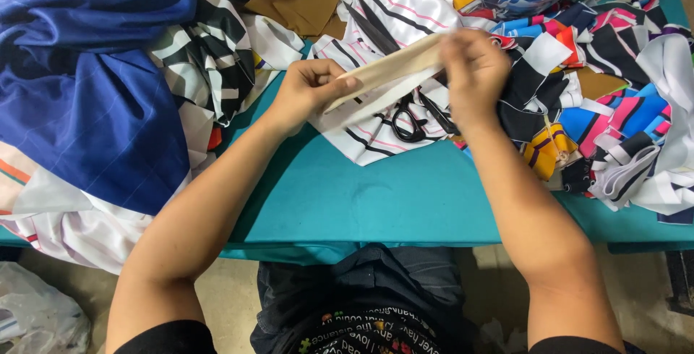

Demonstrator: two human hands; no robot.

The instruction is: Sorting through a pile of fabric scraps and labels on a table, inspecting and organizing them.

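A beige fabric strip [394, 70] is stretched between both hands above the teal table [390, 195]. My left hand [307, 94] pinches its lower left end and my right hand [473, 68] grips its upper right end. Just below the strip, black-handled scissors [412, 119] lie on a white cloth piece with black and pink stripes [376, 137].
A large blue cloth [87, 86] fills the left side over black-and-white striped fabric [210, 57]. Brown pieces [303, 3] lie at the back. A heap of multicoloured fabric scraps [607, 108] covers the right. A plastic bag [36, 314] sits on the floor at lower left.
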